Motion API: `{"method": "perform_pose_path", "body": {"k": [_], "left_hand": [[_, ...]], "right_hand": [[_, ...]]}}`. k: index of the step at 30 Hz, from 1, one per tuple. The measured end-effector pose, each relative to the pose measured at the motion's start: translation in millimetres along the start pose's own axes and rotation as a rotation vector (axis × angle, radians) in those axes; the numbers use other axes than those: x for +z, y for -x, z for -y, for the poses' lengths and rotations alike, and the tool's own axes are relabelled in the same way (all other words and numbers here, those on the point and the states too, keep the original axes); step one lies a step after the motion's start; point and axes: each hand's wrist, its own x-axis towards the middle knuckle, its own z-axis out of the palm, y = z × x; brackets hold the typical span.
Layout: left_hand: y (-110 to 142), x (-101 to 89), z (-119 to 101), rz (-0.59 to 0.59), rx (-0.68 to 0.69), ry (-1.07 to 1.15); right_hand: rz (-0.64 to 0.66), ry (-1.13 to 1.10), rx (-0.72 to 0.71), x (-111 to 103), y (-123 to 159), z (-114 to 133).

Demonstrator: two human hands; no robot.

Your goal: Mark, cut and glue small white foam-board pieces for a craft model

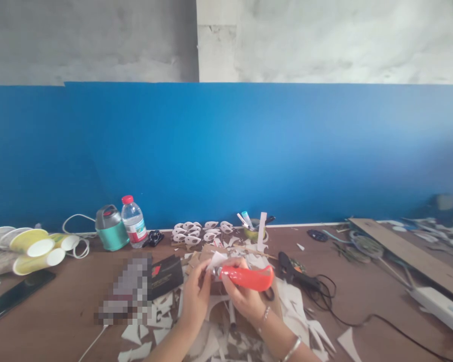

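Note:
Above a heap of paper scraps, my right hand (245, 296) is closed around a red-handled tool (249, 277) with a short metal head at its left end; its exact kind is not clear. My left hand (198, 286) pinches a small white paper piece (217, 259) right at that metal head. Both hands are close together, their fingertips almost meeting. Under and around them lie many white paper offcuts (207, 342). A black glue gun (298, 274) rests to the right of my right hand.
Cut white paper shapes (192, 232) stand at the back beside a pen cup (254, 234). Leftward are a water bottle (134, 221), a teal-and-grey container (112, 229), stacked paper cups (33, 246) and a phone (18, 296). A cable, a long board (407, 256) and a power strip (441, 311) lie right.

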Motion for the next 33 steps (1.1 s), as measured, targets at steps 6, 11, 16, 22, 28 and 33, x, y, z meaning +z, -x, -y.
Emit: {"method": "perform_pose_path", "body": {"k": [6, 11, 16, 22, 28, 33], "left_hand": [[0.4, -0.9, -3.2, -0.012, 0.036, -0.008], [0.3, -1.2, -3.0, -0.026, 0.051, -0.030], [-0.1, -1.1, -1.3, -0.024, 0.071, -0.027], [0.6, -0.4, -1.4, -0.027, 0.075, -0.014], [1.0, -1.0, -5.4, -0.025, 0.079, -0.019], [1.2, -1.1, -8.8, 0.001, 0.057, 0.040]], "right_hand": [[0.012, 0.030, -0.007, -0.3, 0.9, -1.2], [0.022, 0.080, -0.044, -1.5, -0.3, 0.8], [0.012, 0.101, -0.048, -2.1, -0.3, -1.9], [-0.003, 0.067, -0.056, -0.1, -3.2, 5.2], [-0.038, 0.045, -0.051, 0.9, -5.4, 10.3], [-0.083, 0.013, 0.000, -0.5, -5.2, 6.7]]}}
